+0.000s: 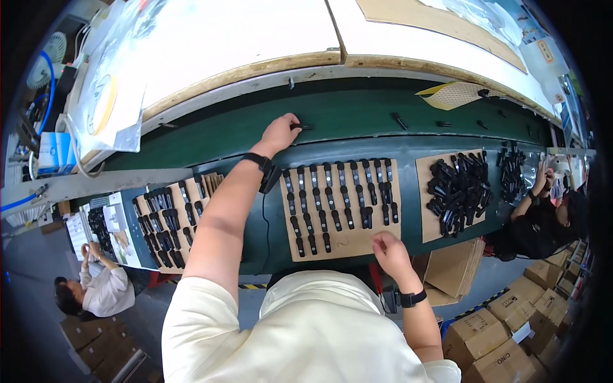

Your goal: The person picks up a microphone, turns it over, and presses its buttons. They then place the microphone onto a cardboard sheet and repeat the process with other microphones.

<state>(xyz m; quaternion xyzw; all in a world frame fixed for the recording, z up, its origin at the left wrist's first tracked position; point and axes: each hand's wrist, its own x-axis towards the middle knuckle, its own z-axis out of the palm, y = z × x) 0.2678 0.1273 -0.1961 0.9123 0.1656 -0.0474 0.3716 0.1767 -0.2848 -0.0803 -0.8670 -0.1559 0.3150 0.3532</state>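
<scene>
My left hand (280,133) reaches out over the green belt (351,105), its fingers closed around a small black stick-shaped device (302,127). My right hand (391,254) hovers by the lower right corner of a cardboard sheet (357,246), fingers curled together; whether anything is between them cannot be seen. Several similar black devices (329,196) lie in rows on that sheet, with bare cardboard along its lower right part. More loose devices (400,121) rest on the belt to the right.
A heap of black devices (456,191) covers another cardboard sheet to the right; filled rows (165,220) lie left. Co-workers sit at the far left (108,290) and far right (543,217). Cartons (479,332) stack at the lower right. A white shelf (242,38) overhangs the belt.
</scene>
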